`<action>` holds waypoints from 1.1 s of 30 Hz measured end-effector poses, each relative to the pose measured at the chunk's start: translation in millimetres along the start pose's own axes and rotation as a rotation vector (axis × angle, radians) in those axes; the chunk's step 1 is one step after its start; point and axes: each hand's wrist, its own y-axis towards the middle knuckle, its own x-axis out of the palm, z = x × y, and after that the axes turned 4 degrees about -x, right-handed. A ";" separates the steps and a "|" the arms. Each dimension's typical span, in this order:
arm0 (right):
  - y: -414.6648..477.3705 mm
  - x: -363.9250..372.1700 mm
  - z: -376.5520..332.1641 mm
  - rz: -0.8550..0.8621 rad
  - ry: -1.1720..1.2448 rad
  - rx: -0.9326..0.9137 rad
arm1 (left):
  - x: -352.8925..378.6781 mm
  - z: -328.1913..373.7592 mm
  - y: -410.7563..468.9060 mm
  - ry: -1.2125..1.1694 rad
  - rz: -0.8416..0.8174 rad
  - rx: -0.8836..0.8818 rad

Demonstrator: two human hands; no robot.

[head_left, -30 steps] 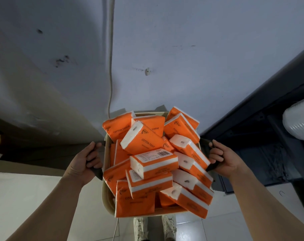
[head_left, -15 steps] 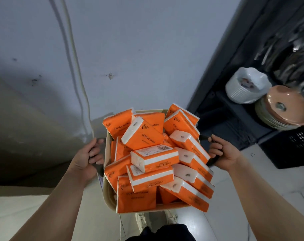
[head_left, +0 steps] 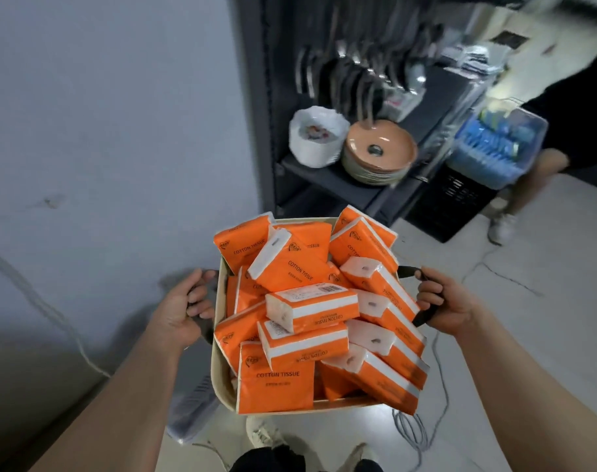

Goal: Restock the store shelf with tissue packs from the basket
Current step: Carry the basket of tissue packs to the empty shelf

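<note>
Left grip (head_left: 179, 315) and right grip (head_left: 440, 304) still hold the basket (head_left: 218, 376). Tissue packs (head_left: 310, 310) lie piled as before. Dark shelf (head_left: 327, 180) with bowls (head_left: 379, 149) now shows closer.

Wall: we see a pale, scuffed wall (head_left: 103, 114) on the left, with a thin cable (head_left: 34, 301) running down it.
Rack: a dark metal rack (head_left: 327, 182) stands right of the wall.
Bowls: white scalloped bowls (head_left: 316, 137) sit stacked just beside a stack of orange-brown bowls (head_left: 379, 148) on the rack's ledge.
Utensils: blurred metal utensils (head_left: 358, 73) hang above the bowls; we cannot tell their kind.
Crate: a black latticed crate (head_left: 457, 202) sits on the floor beside the rack.
Bin: a clear bin of blue items (head_left: 498, 144), blurred, is above the crate, next to a second person (head_left: 578, 124).
Floor: pale tiles (head_left: 529, 318), with loose grey cables (head_left: 413, 430) at bottom right.
</note>
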 end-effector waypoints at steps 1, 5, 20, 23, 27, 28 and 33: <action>-7.7 -18.5 -5.7 0.019 0.024 -0.013 | 18.1 -8.3 1.4 0.021 -0.017 -0.006; -36.3 -87.6 -27.0 0.091 0.087 -0.068 | 84.6 -46.5 4.4 0.085 -0.061 -0.043; -148.0 -327.3 -94.7 0.387 0.346 -0.223 | 325.9 -211.6 25.5 0.440 -0.326 -0.213; -164.5 -365.8 -104.0 0.444 0.426 -0.272 | 383.6 -238.9 28.5 0.525 -0.391 -0.240; -179.0 -405.6 -118.8 0.524 0.542 -0.323 | 456.7 -269.6 41.7 0.623 -0.478 -0.298; -181.1 -414.9 -122.6 0.542 0.570 -0.337 | 475.0 -276.9 46.0 0.650 -0.502 -0.317; -189.9 -451.7 -142.0 0.630 0.711 -0.400 | 568.8 -310.4 61.4 0.766 -0.603 -0.390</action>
